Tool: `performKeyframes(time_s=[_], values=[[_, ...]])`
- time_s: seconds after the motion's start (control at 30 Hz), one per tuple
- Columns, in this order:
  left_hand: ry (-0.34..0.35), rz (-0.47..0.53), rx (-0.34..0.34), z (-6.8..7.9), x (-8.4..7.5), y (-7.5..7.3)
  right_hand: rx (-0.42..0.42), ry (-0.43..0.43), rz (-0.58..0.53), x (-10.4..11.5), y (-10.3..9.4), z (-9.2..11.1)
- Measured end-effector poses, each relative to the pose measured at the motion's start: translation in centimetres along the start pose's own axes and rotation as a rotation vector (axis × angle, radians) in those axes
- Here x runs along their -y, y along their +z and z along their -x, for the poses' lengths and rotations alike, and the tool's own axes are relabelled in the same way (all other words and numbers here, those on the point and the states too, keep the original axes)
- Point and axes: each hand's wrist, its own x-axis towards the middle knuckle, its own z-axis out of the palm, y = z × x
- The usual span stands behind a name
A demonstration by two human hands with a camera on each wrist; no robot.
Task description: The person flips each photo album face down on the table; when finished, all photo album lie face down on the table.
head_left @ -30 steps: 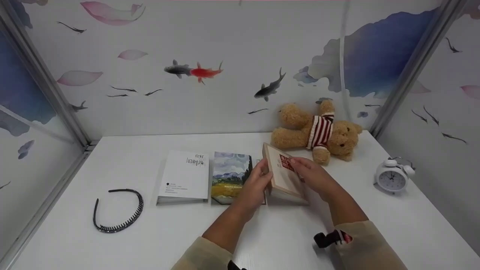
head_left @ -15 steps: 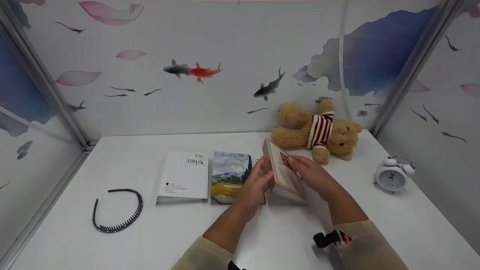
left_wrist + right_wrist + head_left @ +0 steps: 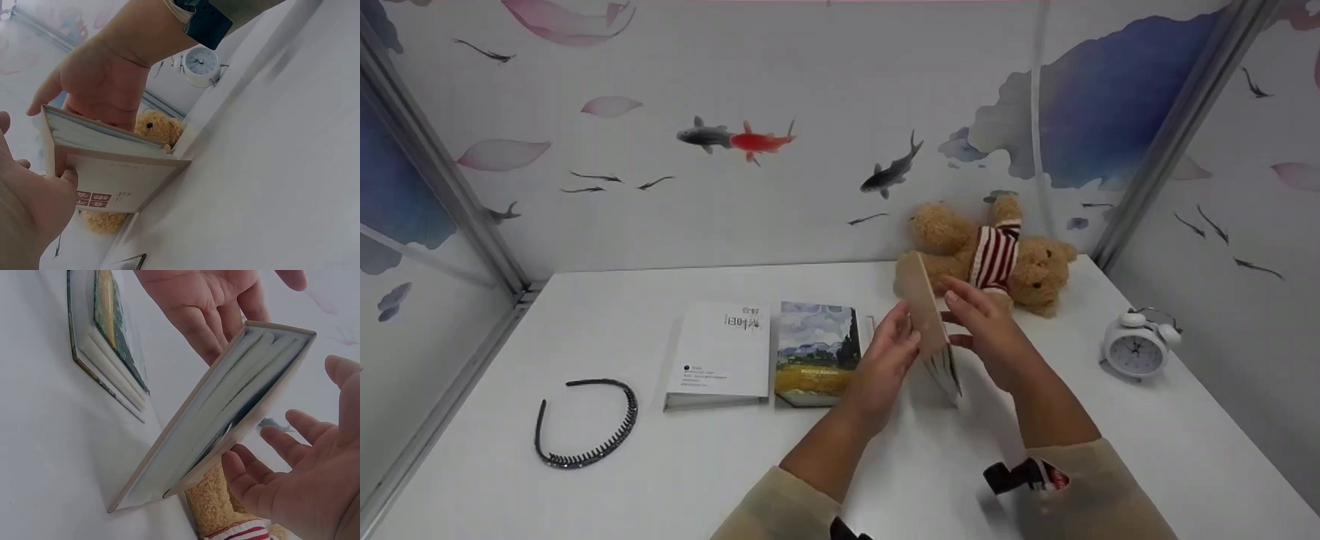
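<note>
A beige photo album (image 3: 928, 307) stands tilted on the table between both hands, its spine turned toward me. Its translucent pages (image 3: 225, 405) show in the right wrist view, and red characters mark one cover (image 3: 112, 191) in the left wrist view. On the left cover lie the fingers of my left hand (image 3: 881, 371), with the thumb apart near the spine. My right hand (image 3: 994, 337) is spread at the other cover; some fingertips touch it and the thumb stands off. A painted-cover photo album (image 3: 817, 352) lies just left of my left hand.
Left of the painted album lies a white album (image 3: 720, 352), and farther left a black headband (image 3: 592, 457). Behind my hands a teddy bear (image 3: 997, 255) lies against the back wall. A white alarm clock (image 3: 1136, 349) stands near the table's right edge.
The beige album has turned more upright, from its cover facing up to its spine facing me. My right thumb has come off the cover and those fingers have spread.
</note>
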Motion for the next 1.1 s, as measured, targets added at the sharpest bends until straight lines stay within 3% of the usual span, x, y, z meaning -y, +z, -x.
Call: performKeyframes(time_s=[0.2, 0.43, 0.7, 0.87, 1.1], values=[[0.018, 0.043, 0.030, -0.6, -0.2, 1.2, -0.065, 0.009, -0.051, 0.1, -0.8, -0.1], [0.027, 0.101, 0.056, -1.2, 0.8, 2.0, -0.115, -0.012, -0.013, -1.3, -2.0, -0.7], [-0.139, 0.128, -0.025, -1.5, 2.5, 1.4, -0.105, -0.055, -0.052, -2.3, -3.4, -0.9], [-0.184, 0.163, -0.075, -1.8, 3.3, 0.9, -0.094, -0.100, -0.081, -2.5, -4.3, -0.7], [-0.261, 0.171, -0.080, -1.9, 3.9, 0.7, -0.098, -0.121, -0.094, -2.7, -5.5, -0.5]])
